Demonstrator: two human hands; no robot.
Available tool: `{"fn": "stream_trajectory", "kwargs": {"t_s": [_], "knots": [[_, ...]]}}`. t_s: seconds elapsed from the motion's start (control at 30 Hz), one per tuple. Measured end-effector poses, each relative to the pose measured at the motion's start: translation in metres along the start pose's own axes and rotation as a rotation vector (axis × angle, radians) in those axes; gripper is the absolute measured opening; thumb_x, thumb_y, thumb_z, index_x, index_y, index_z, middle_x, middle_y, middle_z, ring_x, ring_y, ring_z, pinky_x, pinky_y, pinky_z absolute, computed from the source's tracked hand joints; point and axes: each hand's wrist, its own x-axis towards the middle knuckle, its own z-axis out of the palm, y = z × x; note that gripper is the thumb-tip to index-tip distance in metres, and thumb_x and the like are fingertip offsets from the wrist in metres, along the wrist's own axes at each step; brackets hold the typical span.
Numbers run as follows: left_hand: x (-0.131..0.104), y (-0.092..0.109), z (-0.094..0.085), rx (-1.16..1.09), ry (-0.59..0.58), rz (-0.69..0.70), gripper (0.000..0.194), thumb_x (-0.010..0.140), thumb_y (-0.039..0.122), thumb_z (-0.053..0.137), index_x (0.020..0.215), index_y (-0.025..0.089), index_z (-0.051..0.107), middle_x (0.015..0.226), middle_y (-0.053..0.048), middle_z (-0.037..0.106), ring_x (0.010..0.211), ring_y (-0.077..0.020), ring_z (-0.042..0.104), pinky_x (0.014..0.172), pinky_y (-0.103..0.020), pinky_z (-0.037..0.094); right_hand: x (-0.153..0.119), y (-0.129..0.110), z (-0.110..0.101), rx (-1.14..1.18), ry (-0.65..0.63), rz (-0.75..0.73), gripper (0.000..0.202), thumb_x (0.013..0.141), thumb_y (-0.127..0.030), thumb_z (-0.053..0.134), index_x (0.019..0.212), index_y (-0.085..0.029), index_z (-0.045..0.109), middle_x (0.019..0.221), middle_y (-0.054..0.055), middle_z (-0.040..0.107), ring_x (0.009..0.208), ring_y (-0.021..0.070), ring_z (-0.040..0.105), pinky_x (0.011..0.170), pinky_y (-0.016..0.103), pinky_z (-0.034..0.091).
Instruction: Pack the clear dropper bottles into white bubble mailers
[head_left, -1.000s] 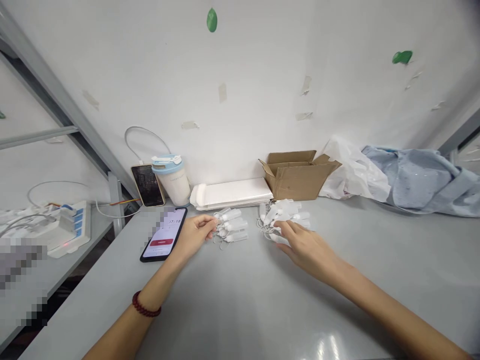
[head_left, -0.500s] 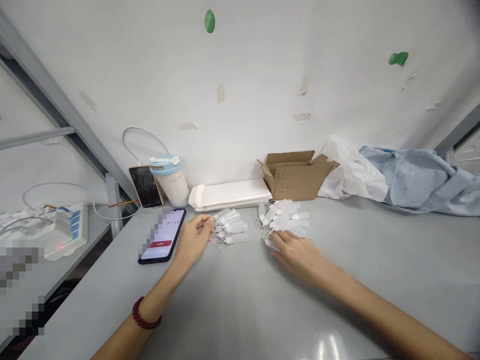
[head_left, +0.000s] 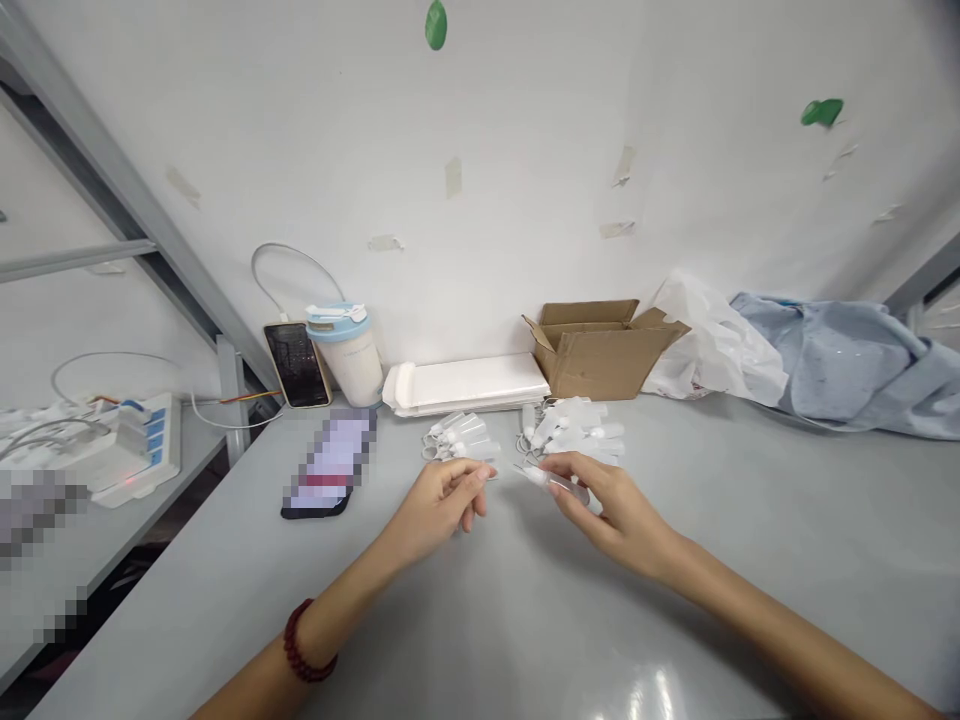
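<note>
My right hand pinches a small translucent plastic bottle with a white neck between thumb and fingers. A thin, wire-like end points from the bottle toward my left hand. My left hand is curled, its thumb pressed to the forefinger; whatever may be in that pinch is too small to make out. Behind the left hand lies a small pile of similar bottles, some with thin loops. A larger pile of them rests just beyond my right hand.
White flat boxes or sleeves lie along the wall, beside an open cardboard box. A white plastic bag and blue cloth are at right. At left are a lidded cup, a propped phone and a flat phone.
My right hand has lifted a bottle from the right pile and turned it toward the middle. My left hand has moved right and nearer, away from the left pile. The view has shifted slightly.
</note>
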Motion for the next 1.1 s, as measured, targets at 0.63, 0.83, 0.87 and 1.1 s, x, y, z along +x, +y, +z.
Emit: {"fn": "stream_trajectory", "kwargs": {"t_s": [0.63,0.83,0.87,1.1], "knots": [[-0.0039,0.0027,0.0051,-0.046,-0.187,-0.049,0.025,0.083,0.037,0.053,0.081,0.013,0.062,0.061,0.002,0.055,0.048,-0.0063,0.047,0.047,-0.019,0.036,0.0013,-0.0018,0.0059,0.39,-0.098,0.213,0.026,0.093,-0.041,0.035,0.097,-0.02,0.05,0.061,-0.003,0.05,0.057,0.0118,0.046,0.054,0.024,0.036],[-0.0021,-0.0018,0.0045,-0.107,-0.191,-0.02,0.026,0.085,0.037,0.051,0.082,0.013,0.06,0.063,0.002,0.056,0.048,-0.0063,0.048,0.046,-0.019,0.035,-0.0002,-0.0007,0.007,0.415,-0.124,0.224,0.025,0.092,-0.041,0.037,0.094,-0.02,0.051,0.059,-0.005,0.047,0.054,0.011,0.044,0.052,0.023,0.034],[-0.0021,-0.0021,0.0047,-0.11,-0.193,-0.019,0.026,0.085,0.037,0.051,0.083,0.013,0.06,0.063,0.002,0.056,0.048,-0.0063,0.048,0.046,-0.019,0.035,-0.0004,-0.0009,0.0071,0.423,-0.128,0.227,0.025,0.092,-0.041,0.037,0.094,-0.02,0.051,0.059,-0.005,0.047,0.054,0.0109,0.044,0.052,0.023,0.035],[-0.0031,-0.0011,0.0067,-0.112,-0.205,-0.022,0.026,0.085,0.038,0.052,0.08,0.013,0.06,0.061,0.002,0.056,0.046,-0.0062,0.047,0.045,-0.019,0.035,0.0013,-0.0017,0.008,0.442,-0.147,0.245,0.025,0.092,-0.041,0.037,0.092,-0.019,0.051,0.058,-0.005,0.046,0.054,0.0108,0.045,0.052,0.023,0.035]]}}
